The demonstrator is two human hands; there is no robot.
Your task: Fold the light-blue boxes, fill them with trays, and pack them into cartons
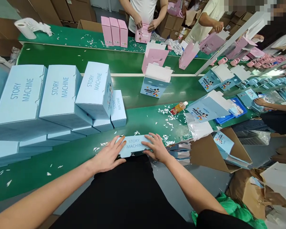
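Right in front of my body, at the near edge of the green table, is a light blue carton with "STORY MACHINE" printed on its narrow top. A small flap sticks out at its front left. My left hand grips the left end, fingers over the top and thumb toward me. Around the right end, my right hand has its fingers on the top and its thumb low at the front. The carton's lower part is hidden from view. White paper scraps lie to the right of it.
Stacked blue cartons fill the left side. A drink bottle and an open blue carton stand on the right, above a cardboard box. A conveyor carries another open carton. Across it, a person handles a pink box.
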